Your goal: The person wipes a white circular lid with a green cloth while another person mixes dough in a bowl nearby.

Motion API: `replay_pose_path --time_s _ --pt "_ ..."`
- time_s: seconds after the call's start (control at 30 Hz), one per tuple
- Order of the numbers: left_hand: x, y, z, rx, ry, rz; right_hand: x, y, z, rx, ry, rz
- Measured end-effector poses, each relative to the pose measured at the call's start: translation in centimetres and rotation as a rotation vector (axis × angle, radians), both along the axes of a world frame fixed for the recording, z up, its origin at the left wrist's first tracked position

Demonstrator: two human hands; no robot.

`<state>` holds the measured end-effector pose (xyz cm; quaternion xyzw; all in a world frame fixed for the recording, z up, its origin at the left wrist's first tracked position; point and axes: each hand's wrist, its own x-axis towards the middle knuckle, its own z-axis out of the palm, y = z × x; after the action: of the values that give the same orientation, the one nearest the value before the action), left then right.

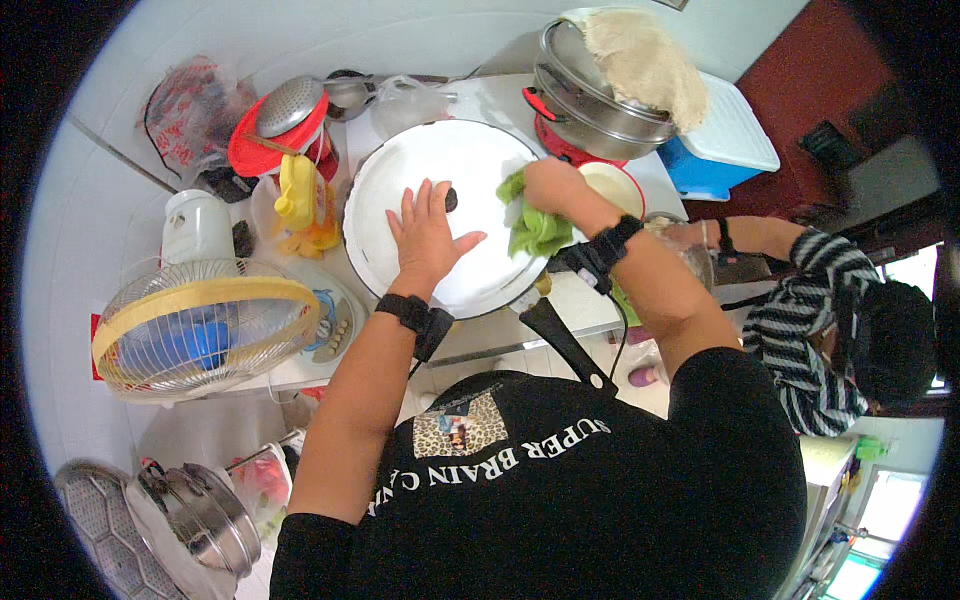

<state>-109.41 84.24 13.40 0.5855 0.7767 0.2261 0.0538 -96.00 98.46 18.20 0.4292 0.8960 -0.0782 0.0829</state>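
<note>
A large round white lid [420, 255] with a dark rim and a small black knob [451, 199] lies before me. My left hand [427, 236] rests flat on it with fingers spread, one fingertip close beside the knob. On the lid's right side, my right hand [555, 187] grips a crumpled green cloth [541, 231], part of which hangs down over the lid's edge. Whatever lies under the lid is mostly hidden. From beneath its lower right edge a black pan handle [566, 345] sticks out toward me.
A steel steamer pot [600, 112], a red-rimmed bowl [615, 187] and a blue box [697, 169] stand right. At left are a fan [202, 330], a yellow jug [300, 195] and a red-lidded bucket [247, 146]. A person in a striped shirt [795, 322] works at far right.
</note>
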Motion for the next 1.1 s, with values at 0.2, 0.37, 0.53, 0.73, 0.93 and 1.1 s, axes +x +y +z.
replay_pose_path --time_s 0.2,0.37,0.53,0.73,0.93,1.1 --pt "0.1 -0.2 0.6 -0.012 -0.018 -0.022 3.1 -4.3 0.6 -0.018 -0.01 0.071" --pt "0.2 -0.9 1.0 -0.003 -0.012 -0.051 3.9 -7.8 0.7 -0.099 -0.089 0.131" --pt "0.2 -0.5 -0.9 0.01 0.002 -0.026 4.5 -6.6 1.1 -0.502 0.159 0.31" --pt "0.1 0.1 -1.8 0.028 0.031 -0.029 2.5 -1.2 2.3 -0.357 0.667 0.106" --pt "0.9 1.1 -1.3 0.01 0.018 -0.057 0.2 0.3 -6.0 0.195 0.534 0.36" --pt "0.4 0.3 -1.1 -0.023 0.007 -0.028 1.1 -3.4 -4.4 0.124 0.396 0.442"
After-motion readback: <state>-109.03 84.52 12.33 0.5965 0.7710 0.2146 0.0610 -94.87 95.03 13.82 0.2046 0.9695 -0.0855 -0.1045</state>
